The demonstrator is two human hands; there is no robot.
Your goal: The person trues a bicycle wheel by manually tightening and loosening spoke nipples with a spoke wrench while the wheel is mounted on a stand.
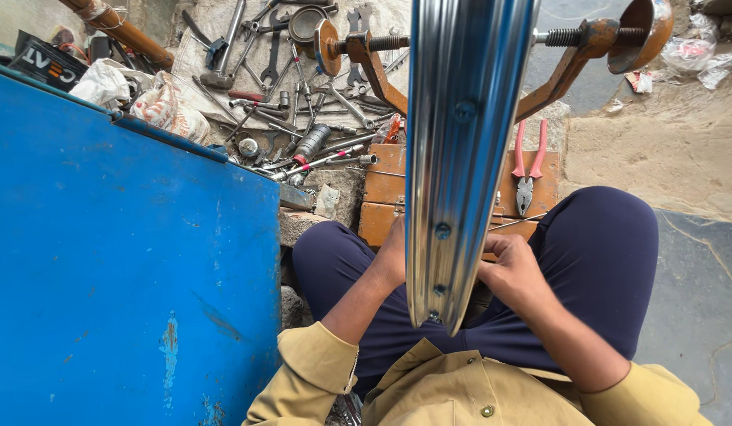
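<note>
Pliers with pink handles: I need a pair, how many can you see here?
1. The pink-handled pliers lie on the orange wooden box, right of the shiny wheel rim, ahead of the right hand. Others may hide among the tools upper left.

Daylight is falling evenly on a rough concrete floor (pixel 681 158). A scuffed blue panel (pixel 121 268) is filling the left side. Spanners and tools are lying scattered on a cloth (pixel 216 47) at the far edge.

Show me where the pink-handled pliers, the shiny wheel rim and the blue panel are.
pink-handled pliers (pixel 526 170): head view, on the handles above the joint.
shiny wheel rim (pixel 453 158): head view, on the rim's inner channel.
blue panel (pixel 129 260): head view, on its painted face.
</note>
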